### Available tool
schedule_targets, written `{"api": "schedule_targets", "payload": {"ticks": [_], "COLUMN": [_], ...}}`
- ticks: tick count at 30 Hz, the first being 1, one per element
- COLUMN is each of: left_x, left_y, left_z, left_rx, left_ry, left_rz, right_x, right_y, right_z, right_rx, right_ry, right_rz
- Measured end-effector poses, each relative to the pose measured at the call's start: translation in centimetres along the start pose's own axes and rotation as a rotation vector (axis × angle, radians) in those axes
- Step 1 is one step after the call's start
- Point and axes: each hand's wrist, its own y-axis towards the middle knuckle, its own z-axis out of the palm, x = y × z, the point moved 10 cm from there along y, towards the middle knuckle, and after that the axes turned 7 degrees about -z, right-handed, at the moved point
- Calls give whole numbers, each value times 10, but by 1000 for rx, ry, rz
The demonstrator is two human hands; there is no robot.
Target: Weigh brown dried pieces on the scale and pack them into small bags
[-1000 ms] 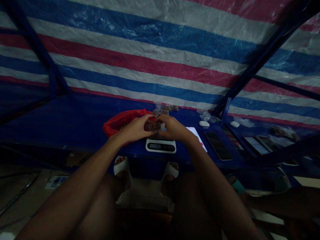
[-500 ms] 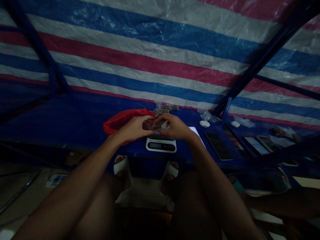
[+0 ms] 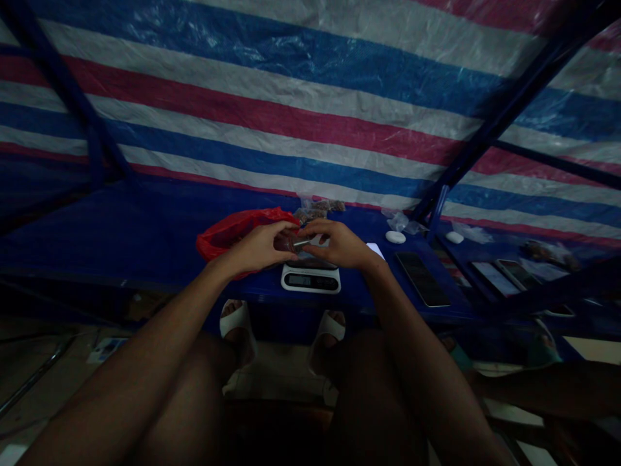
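Note:
My left hand [image 3: 264, 247] and my right hand [image 3: 336, 242] meet just above a white digital scale [image 3: 310, 279], fingers curled toward each other. Between the fingertips is a small shiny, metal-looking piece [image 3: 301, 244], and brownish, partly see-through material shows beside it in my left hand. Dim light and the fingers hide its exact kind. Faint digits show on the scale's display. Left of the scale, partly behind my left hand, an open red plastic bag [image 3: 223, 234] lies on the blue table [image 3: 160, 236]. Behind my hands are clear bags of small brownish pieces [image 3: 317, 210].
Right of the scale lie a dark phone [image 3: 422, 278], a white rounded case [image 3: 395, 237] and a crumpled clear bag [image 3: 398, 220]. More phones [image 3: 495, 277] rest farther right, near another person's leg. Blue metal posts [image 3: 490, 129] and a striped plastic sheet [image 3: 272, 116] stand behind.
The shiny piece between my fingers shows more plainly, and my right fingers have shifted slightly. Digits now appear on the scale's display. The view has moved a little.

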Motion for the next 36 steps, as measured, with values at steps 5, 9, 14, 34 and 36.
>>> {"api": "schedule_targets", "payload": {"ticks": [5, 9, 14, 34, 36], "left_x": [-3, -2, -1, -6, -6], "left_y": [0, 0, -1, -10, -10], "left_z": [-2, -5, -9, -20, -19], "left_rx": [-30, -32, -31, -127, -128], "left_ry": [73, 64, 42, 161, 157], "left_rz": [-3, 21, 35, 24, 31], "right_x": [-3, -5, -1, 14, 17], "right_y": [1, 3, 7, 15, 16], "right_z": [2, -1, -2, -2, 0], "right_rx": [-5, -67, -118, -344, -325], "right_ry": [-31, -30, -34, -49, -46], "right_rz": [30, 69, 72, 63, 45]}}
